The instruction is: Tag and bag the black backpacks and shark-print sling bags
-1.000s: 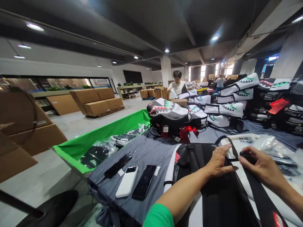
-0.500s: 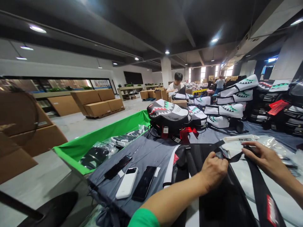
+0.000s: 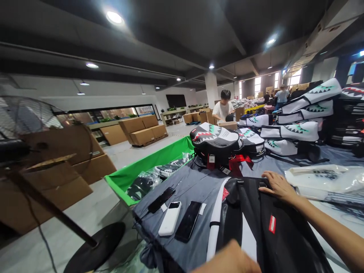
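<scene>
Strap [image 3: 265,206] now lies along backpack [image 3: 295,231]; your right hand [image 3: 280,185], fingers apart, touches its top; left hand [image 3: 229,259], fingers indeterminate; remaining adjustment unclear

My feed's usable, mixed light. Ceiling [image 3: 176,34] dim; the nearest lamp [image 3: 115,17] flares far above and left of the left hand [image 3: 229,261]. Windows [image 3: 257,86] blown out well beyond the right hand [image 3: 280,184]. Glare on plastic [image 3: 341,174] right of it; black bag [image 3: 290,227] under it loses detail. Left hand blurred, right reasonably sharp. Wide-angle stretch tilts the fan stand [image 3: 54,210], far left of both.
</scene>
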Demonstrator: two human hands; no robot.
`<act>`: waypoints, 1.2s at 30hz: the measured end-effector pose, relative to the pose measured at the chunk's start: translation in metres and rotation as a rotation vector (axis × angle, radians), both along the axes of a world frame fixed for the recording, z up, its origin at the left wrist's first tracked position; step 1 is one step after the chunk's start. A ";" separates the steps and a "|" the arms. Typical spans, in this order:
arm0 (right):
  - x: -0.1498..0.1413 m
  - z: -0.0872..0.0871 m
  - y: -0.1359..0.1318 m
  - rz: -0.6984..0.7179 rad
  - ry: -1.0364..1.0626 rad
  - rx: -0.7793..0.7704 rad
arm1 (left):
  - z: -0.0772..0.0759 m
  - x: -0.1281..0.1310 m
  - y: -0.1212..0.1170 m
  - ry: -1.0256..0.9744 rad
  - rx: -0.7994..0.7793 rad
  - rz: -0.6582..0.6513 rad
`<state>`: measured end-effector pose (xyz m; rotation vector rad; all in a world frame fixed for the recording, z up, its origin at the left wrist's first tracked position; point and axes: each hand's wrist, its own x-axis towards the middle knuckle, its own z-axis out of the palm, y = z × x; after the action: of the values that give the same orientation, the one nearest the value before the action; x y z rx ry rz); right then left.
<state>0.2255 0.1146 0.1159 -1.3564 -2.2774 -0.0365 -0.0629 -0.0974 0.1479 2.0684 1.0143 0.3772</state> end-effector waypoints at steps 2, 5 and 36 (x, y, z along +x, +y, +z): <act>0.000 -0.014 0.003 -0.064 0.023 0.033 | 0.013 -0.005 0.056 0.035 0.155 0.178; 0.001 -0.029 0.001 -0.068 0.044 0.081 | 0.012 0.002 0.147 0.109 0.538 0.472; 0.009 -0.094 -0.002 -0.107 0.015 -0.206 | -0.078 0.101 0.147 0.338 0.166 0.174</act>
<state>0.2350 0.1124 0.0216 -1.5758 -2.2445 0.1770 0.0376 0.0494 0.0696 2.2484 1.4113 0.2075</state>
